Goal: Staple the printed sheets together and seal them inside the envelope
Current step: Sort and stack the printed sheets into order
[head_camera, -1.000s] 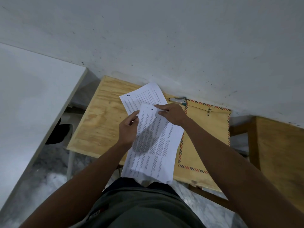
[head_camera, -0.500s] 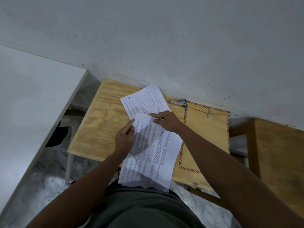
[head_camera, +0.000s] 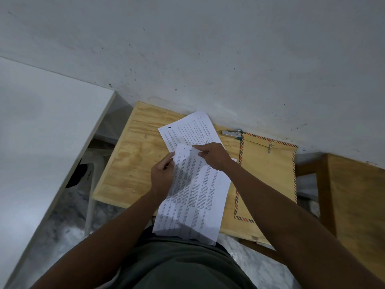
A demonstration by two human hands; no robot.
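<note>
Hidden or unclear: the print on both sheets is too small to read; the near end of the upper sheet [head_camera: 195,195] hangs past the table edge over the person's lap; the envelope's [head_camera: 268,176] lower right part is covered by the right forearm; the left hand's [head_camera: 163,176] fingertips are tucked at the paper edge, so the exact grip is hard to make out.
Upper sheet: centre of the frame, lying slantwise, its far end overlapping the lower sheet [head_camera: 191,130].
Lower sheet: just above centre, flat on the wooden table [head_camera: 129,163], its far corner touching the wall [head_camera: 208,59]; a small handwritten mark sits near its left corner.
Envelope: right of centre, brown with a striped border and a metal clasp near its far end, flat on the table beside the sheets.
Stapler [head_camera: 231,133]: small and metallic, at the envelope's far left corner, close to the wall.
Surroundings: a white tabletop [head_camera: 41,142] fills the left of the frame; another wooden piece [head_camera: 358,195] stands at the right edge.
Left hand: holds the upper sheet's left edge, fingers curled at it.
Right hand [head_camera: 212,156]: palm down on the upper sheet's far end, forefinger stretched toward the left, other fingers loosely bent.
</note>
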